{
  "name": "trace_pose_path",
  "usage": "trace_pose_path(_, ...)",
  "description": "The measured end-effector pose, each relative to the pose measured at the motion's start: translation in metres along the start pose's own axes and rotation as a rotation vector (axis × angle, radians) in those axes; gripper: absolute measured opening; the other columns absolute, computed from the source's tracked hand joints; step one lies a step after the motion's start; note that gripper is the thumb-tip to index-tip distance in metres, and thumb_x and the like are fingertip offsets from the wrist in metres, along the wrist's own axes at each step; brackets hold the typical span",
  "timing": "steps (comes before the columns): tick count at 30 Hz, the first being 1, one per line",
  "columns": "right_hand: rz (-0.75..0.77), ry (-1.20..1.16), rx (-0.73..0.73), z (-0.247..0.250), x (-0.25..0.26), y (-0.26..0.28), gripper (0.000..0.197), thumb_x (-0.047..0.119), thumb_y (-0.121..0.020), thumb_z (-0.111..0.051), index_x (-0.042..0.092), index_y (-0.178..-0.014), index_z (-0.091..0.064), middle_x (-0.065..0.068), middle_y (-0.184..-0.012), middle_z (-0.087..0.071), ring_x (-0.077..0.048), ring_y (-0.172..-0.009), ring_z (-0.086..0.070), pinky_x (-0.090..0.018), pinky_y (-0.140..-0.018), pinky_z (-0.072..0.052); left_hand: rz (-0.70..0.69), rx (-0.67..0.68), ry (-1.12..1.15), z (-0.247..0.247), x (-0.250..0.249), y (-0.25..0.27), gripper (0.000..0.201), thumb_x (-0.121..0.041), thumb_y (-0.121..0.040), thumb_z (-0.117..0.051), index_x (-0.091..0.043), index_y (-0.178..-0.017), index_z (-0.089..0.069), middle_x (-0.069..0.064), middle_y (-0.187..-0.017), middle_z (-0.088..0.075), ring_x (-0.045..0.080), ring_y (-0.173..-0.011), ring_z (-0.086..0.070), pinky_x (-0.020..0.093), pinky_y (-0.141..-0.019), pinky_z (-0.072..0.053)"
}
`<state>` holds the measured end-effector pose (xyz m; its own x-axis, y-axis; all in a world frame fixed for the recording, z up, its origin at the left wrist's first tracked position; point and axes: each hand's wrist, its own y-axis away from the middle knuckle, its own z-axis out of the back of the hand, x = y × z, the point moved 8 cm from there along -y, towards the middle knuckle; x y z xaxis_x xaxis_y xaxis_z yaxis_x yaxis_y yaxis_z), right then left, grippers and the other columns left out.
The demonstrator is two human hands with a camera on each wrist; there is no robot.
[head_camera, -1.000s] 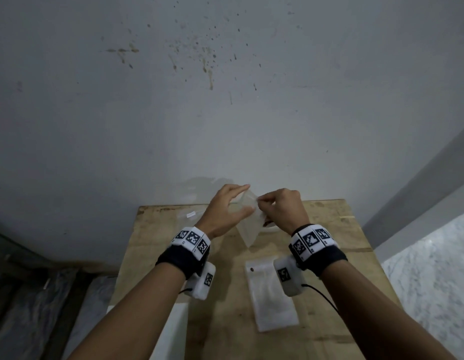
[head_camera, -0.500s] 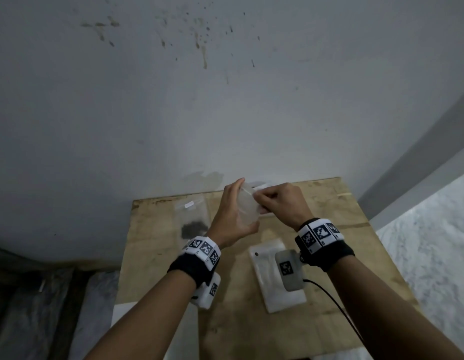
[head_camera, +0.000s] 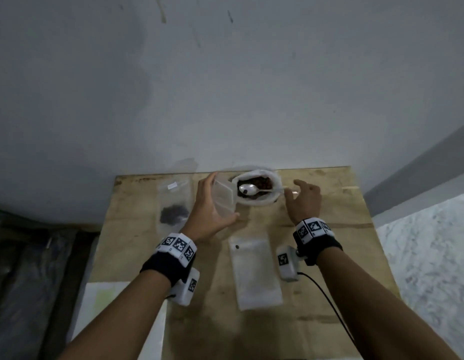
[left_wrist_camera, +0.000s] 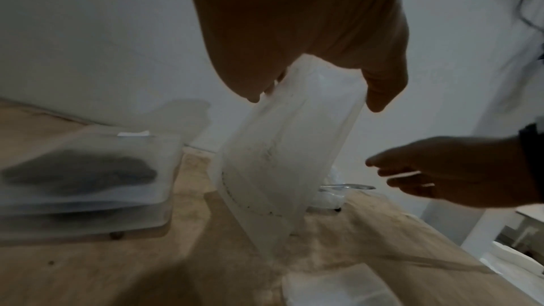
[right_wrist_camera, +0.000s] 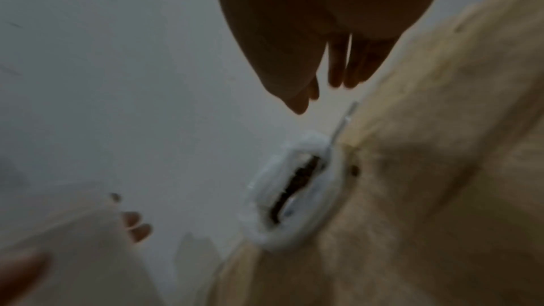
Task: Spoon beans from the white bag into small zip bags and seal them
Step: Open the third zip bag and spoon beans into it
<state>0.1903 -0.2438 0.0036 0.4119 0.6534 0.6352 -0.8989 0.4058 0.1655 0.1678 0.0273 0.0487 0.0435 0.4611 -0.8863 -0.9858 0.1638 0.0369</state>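
— Grey wall and a wooden surface (head_camera: pixel 316 255) were seen; what was held?

— An empty zip bag (head_camera: pixel 223 201) was gripped by the left hand (head_camera: pixel 207 211).

— And the right hand (head_camera: pixel 302 201)?

— Spread, nothing held, near the spoon (head_camera: pixel 249 189) in the white bag (head_camera: pixel 257 188). Scooping was judged next; the handle needed grasping.

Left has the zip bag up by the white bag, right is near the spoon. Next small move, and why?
Probably: right hand closes on the spoon handle. The spoon lies in the white bag on the beans, handle over the rim toward that hand, whose fingers are open just short of it. The left hand already holds the empty zip bag beside the white bag, so scooping comes next.
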Motion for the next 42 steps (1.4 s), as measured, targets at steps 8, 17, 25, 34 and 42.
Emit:
trace_pose_path(8,-0.070,-0.356,0.061,-0.021,-0.031,-0.022,0.023,0.028,-0.090,-0.068,0.016,-0.109,-0.070,-0.004,-0.095,-0.071,-0.026,-0.097,-0.067,-0.026,-0.080,-0.045,0.119,-0.044,-0.004,-0.014,0.011,-0.004,0.117,-0.023,-0.072,-0.087,-0.031,-0.156,-0.006,-0.020,-0.152,-0.013,0.004,-0.141,-0.020,0.026,-0.112,-0.026)
trace_pose_path(17,0.371,-0.475,-0.148,0.019,0.012,-0.003,0.014,0.017,-0.094,-0.066,0.014,-0.102,-0.077,0.000,-0.097,-0.075,-0.007,-0.087,-0.067,-0.012,-0.075,-0.049,0.069,-0.071,0.019,-0.017,0.010,-0.020,0.110,-0.012,-0.070,-0.087,-0.023,-0.153,-0.016,-0.010,-0.144,-0.022,0.000,-0.132,-0.026,-0.007,-0.094,-0.023)
trace_pose_path(25,0.452,-0.328,-0.323,0.019,-0.004,0.027,0.014,0.007,-0.091,-0.067,0.010,-0.102,-0.077,-0.004,-0.093,-0.071,-0.002,-0.080,-0.060,-0.004,-0.076,-0.043,0.027,0.005,0.044,-0.014,0.015,-0.022,0.107,-0.016,-0.072,-0.087,-0.024,-0.152,-0.016,-0.006,-0.151,-0.021,0.006,-0.139,-0.024,0.026,-0.115,-0.025)
trace_pose_path(34,-0.064,-0.608,-0.277,-0.013,-0.027,0.015,0.013,0.024,-0.093,-0.063,0.024,-0.094,-0.076,-0.013,-0.076,-0.072,-0.035,-0.077,-0.069,-0.039,-0.068,-0.057,0.040,0.015,0.073,-0.010,0.027,-0.027,0.108,-0.018,-0.074,-0.086,-0.022,-0.153,-0.014,-0.003,-0.157,-0.019,0.004,-0.141,-0.022,0.015,-0.110,-0.023)
trace_pose_path(42,-0.240,-0.690,-0.065,-0.041,-0.033,0.004,0.012,0.039,-0.077,-0.065,0.039,-0.073,-0.077,0.001,-0.073,-0.075,-0.023,-0.082,-0.072,-0.051,-0.084,-0.058,0.032,0.008,0.076,-0.014,0.032,-0.039,0.107,-0.016,-0.072,-0.087,-0.022,-0.152,-0.016,-0.012,-0.144,-0.020,-0.003,-0.131,-0.024,-0.009,-0.091,-0.023)
